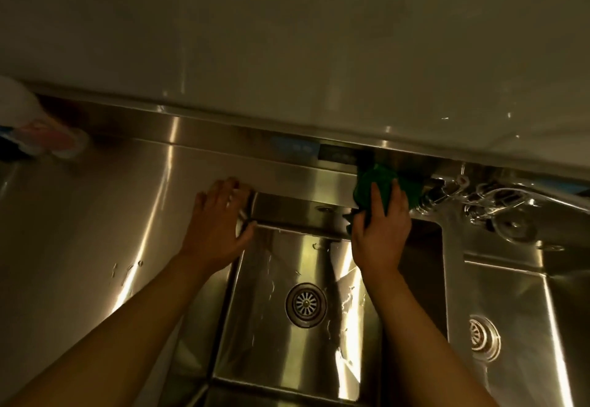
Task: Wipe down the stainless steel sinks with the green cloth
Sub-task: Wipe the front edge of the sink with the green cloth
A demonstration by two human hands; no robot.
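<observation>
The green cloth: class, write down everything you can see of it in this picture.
The green cloth is dark green, soft and bunched into a crumpled wad, not spread flat. It sits at the back rim of the left sink basin, pressed against the steel backsplash just left of the faucet fittings. The right hand covers its lower part, fingers spread over it, so only the upper folds show. The left hand does not touch it.

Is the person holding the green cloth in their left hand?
No, the green cloth is under the right hand, pressed against the back ledge behind the sink, while the left hand rests bare on the steel.
</observation>
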